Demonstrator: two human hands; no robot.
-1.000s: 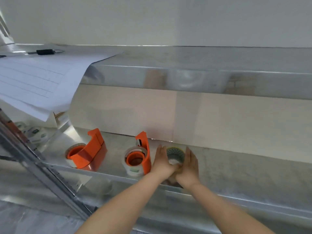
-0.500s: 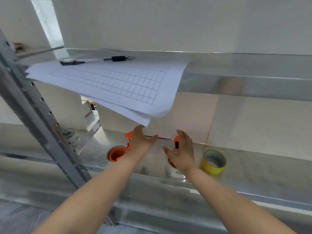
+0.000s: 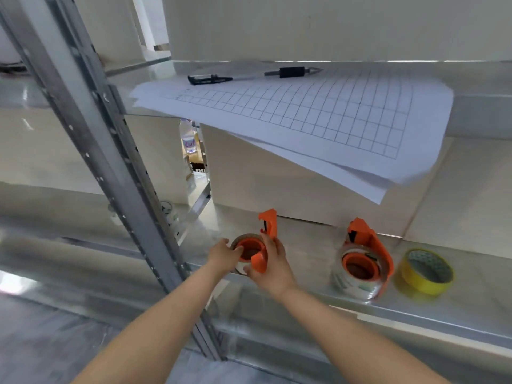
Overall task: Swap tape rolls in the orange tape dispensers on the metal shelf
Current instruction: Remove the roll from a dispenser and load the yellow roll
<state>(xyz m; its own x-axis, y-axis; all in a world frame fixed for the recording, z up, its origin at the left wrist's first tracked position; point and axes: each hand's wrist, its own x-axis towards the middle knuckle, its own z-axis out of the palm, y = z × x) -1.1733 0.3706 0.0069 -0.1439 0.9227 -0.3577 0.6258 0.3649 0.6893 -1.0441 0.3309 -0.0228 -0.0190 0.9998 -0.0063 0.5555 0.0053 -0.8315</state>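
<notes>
Orange plastic sits under both hands: the right hand (image 3: 270,266) grips the body of the left dispenser (image 3: 263,242), thumb and fingers closed around it, while the left hand (image 3: 225,254) pinches the rim of the tape roll (image 3: 240,246) seated on its hub. Its cutter end points up and away. Right of this dispenser, on the same metal shelf (image 3: 318,245), stands a second dispenser (image 3: 365,259), also loaded, cutter up. Beyond that lies one loose yellow roll (image 3: 426,271), flat.
</notes>
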